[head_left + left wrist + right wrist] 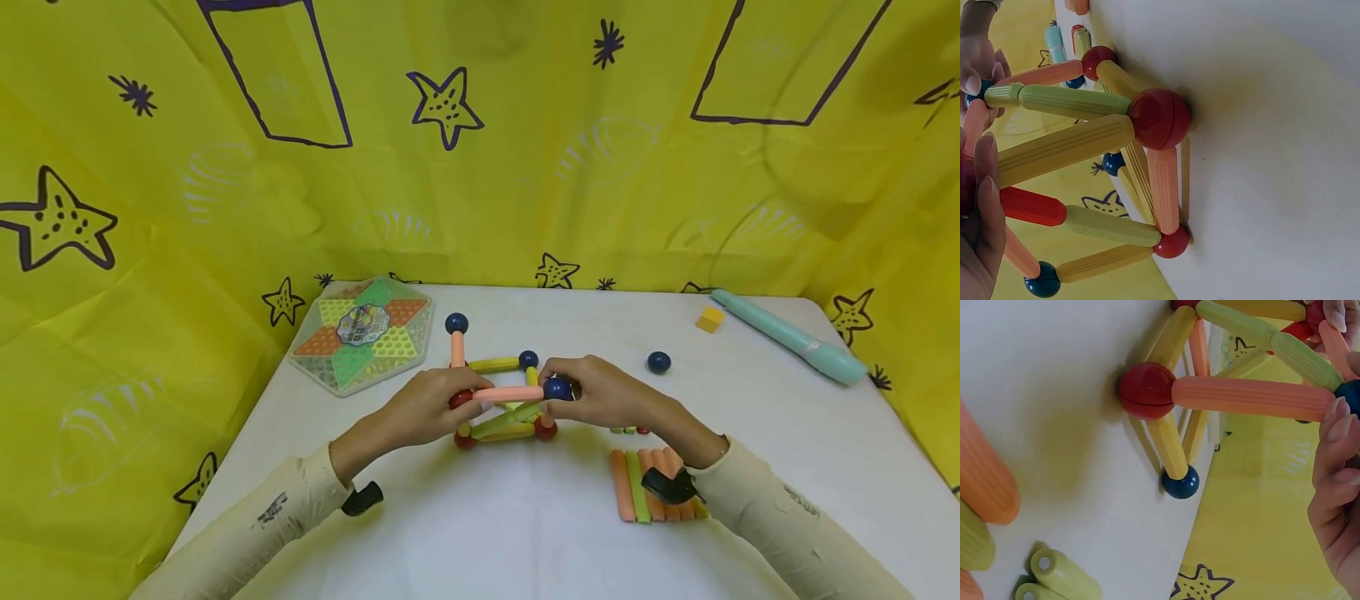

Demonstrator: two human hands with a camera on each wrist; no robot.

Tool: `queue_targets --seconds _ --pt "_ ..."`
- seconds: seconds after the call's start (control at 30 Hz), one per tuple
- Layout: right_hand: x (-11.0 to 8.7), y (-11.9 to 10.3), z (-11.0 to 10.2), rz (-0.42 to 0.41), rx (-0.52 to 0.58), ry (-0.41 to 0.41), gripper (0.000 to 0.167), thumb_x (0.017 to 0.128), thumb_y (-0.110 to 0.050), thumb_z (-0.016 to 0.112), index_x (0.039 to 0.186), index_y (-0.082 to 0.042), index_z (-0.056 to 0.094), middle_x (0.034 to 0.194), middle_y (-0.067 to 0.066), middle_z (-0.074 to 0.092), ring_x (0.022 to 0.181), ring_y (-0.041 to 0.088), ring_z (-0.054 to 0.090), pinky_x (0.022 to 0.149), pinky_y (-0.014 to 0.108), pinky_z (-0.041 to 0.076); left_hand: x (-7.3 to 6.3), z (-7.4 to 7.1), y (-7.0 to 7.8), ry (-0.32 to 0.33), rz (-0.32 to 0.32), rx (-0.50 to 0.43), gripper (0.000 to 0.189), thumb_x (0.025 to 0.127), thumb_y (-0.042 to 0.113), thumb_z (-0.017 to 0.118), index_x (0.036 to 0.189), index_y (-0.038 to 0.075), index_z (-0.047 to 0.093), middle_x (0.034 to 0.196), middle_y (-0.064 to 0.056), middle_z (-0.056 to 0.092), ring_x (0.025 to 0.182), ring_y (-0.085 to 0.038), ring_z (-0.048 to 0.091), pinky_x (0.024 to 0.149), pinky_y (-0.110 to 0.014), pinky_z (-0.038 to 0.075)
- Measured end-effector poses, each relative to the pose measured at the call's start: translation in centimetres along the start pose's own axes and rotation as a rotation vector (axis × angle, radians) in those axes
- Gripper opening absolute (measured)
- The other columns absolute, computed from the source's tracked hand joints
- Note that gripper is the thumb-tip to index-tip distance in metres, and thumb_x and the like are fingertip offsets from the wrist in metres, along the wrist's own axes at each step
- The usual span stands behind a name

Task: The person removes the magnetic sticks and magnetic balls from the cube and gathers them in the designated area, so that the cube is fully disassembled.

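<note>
A frame of magnetic rods and balls stands on the table, with red balls (1160, 119) at its lower corners and yellow rods (1166, 447) along its base. My left hand (431, 404) grips a red ball (461, 400) at the upper left corner. With my right hand (607, 390) I pinch a dark blue ball (557, 389) at the upper right. A salmon rod (510, 394) spans between these two balls. Green rods (1307, 359) slant up to the blue ball, and another salmon rod (1254, 397) rises to it from a lower red ball (1146, 392).
A hexagonal game board (408, 360) lies at the back left. On the right are a loose blue ball (659, 362), a yellow block (709, 318) and a teal wand-shaped object (787, 333). Salmon and green rods (622, 487) lie in a row under my right forearm, near short green pieces (1066, 572).
</note>
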State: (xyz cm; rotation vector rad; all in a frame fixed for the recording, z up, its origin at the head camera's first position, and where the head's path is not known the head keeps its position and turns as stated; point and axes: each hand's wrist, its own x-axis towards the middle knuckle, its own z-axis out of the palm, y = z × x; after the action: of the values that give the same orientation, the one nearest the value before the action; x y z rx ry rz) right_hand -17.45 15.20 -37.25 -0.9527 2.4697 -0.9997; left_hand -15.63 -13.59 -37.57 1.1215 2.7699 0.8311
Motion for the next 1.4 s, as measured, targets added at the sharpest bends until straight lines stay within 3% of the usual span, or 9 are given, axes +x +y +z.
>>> queue_targets --seconds 0.3,0.73,1.4 --pt "-0.1 1.2 0.2 -0.035 0.088 -0.003 0.024 0.089 -0.009 0.073 0.111 -0.009 0.062 0.081 -0.001 0.06 0.066 0.011 0.05 0.056 0.021 0.042 0.0 -0.1 0.0 -0.001 0.001 -0.007 0.021 0.099 0.025 0.064 0.115 0.014 0.072 0.072 0.009 0.053 0.06 -0.005 0.041 0.054 -0.02 0.032" --pt "-0.1 1.0 0.6 -0.174 0.017 0.043 0.018 0.09 -0.009 0.072 0.103 -0.018 0.062 0.073 -0.009 0.055 0.06 0.004 0.048 0.052 0.021 0.041 0.0 0.1 0.2 -0.008 -0.012 0.008 0.022 0.099 0.028 0.064 0.115 0.015 0.072 0.074 0.009 0.054 0.063 -0.006 0.043 0.055 -0.021 0.034" --pt "0.0 1.2 0.6 -0.165 0.01 0.035 0.014 0.093 -0.015 0.071 0.106 -0.016 0.064 0.074 -0.008 0.056 0.062 0.006 0.05 0.054 0.022 0.043 0.0 0.1 0.2 0.001 0.0 0.024 0.023 0.1 0.028 0.064 0.116 0.014 0.072 0.076 0.009 0.056 0.063 -0.006 0.043 0.056 -0.021 0.034"
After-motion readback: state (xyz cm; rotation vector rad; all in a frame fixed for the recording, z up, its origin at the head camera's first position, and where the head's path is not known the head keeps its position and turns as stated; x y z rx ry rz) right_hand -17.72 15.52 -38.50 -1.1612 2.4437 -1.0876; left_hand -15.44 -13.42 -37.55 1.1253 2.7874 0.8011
